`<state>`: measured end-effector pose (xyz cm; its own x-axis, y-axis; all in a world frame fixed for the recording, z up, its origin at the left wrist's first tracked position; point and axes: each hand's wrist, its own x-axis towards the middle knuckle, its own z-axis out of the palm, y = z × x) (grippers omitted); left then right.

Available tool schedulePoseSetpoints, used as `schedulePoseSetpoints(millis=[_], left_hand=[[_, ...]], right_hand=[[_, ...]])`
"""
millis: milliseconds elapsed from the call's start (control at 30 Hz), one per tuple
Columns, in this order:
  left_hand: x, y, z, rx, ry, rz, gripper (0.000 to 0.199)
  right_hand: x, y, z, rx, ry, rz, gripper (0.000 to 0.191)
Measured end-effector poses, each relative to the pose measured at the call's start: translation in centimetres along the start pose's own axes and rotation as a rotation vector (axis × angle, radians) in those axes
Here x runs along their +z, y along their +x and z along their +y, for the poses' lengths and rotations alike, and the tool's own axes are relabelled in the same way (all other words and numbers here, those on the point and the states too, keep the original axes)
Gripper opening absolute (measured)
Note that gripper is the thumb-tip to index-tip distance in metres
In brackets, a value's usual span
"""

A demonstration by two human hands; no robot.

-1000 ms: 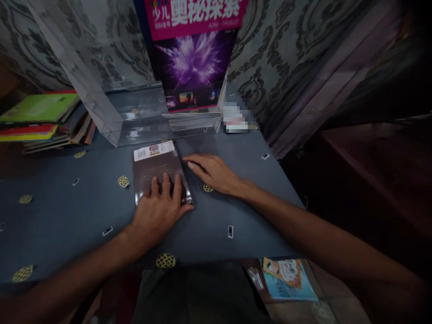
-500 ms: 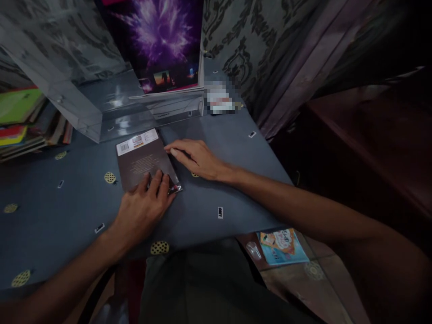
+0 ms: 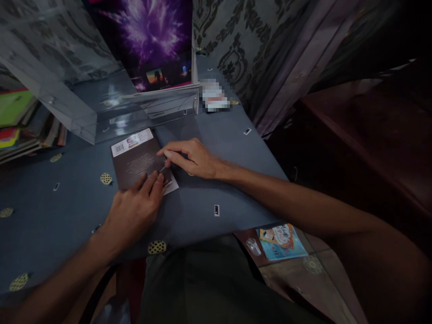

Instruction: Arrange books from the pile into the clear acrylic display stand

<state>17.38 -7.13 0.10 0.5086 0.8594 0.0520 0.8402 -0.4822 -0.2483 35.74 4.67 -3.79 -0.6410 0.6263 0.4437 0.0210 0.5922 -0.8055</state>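
Observation:
A thin book (image 3: pixel 137 157) with a dark back cover and a white barcode strip along its top lies on the blue tablecloth. Its lower right corner is lifted, and a strip of pale page (image 3: pixel 172 186) shows beneath. My right hand (image 3: pixel 192 158) is closed at the book's right edge, thumb and fingers pinching the raised cover. On the lower part of the cover rests my left hand (image 3: pixel 137 204), its fingers stretched out over it and their tips by the raised edge. The left thumb is hidden.
Behind the book stands a clear acrylic holder (image 3: pixel 172 105) with a purple poster (image 3: pixel 155 40). A stack of books (image 3: pixel 20 117) sits at the far left. A pixelated item (image 3: pixel 214 95) lies by the holder. Below the table are a blue booklet (image 3: pixel 283 245) and a clear cup (image 3: pixel 253 246).
My right fingers have moved left over the book's edge and raised the cover, baring a pale page at the lower right corner. The whole view has shifted slightly.

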Motion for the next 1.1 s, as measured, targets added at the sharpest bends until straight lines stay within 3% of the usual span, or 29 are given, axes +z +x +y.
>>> schedulePoseSetpoints(millis=[500,867,1100], left_hand=[[-0.4,0.2,0.5,-0.035,0.006,-0.108,0.043],[-0.5,0.1,0.7,-0.053,0.002,-0.174,0.041],[0.2,-0.4,0.6,-0.054,-0.013,-0.067,0.036]], right_hand=[[0.0,-0.2,-0.7,-0.002,0.055,-0.015,0.034],[-0.3,-0.2,-1.5,-0.097,-0.044,-0.277,0.038],[-0.2,-0.4,-1.7,-0.114,-0.166,-0.285,0.038]])
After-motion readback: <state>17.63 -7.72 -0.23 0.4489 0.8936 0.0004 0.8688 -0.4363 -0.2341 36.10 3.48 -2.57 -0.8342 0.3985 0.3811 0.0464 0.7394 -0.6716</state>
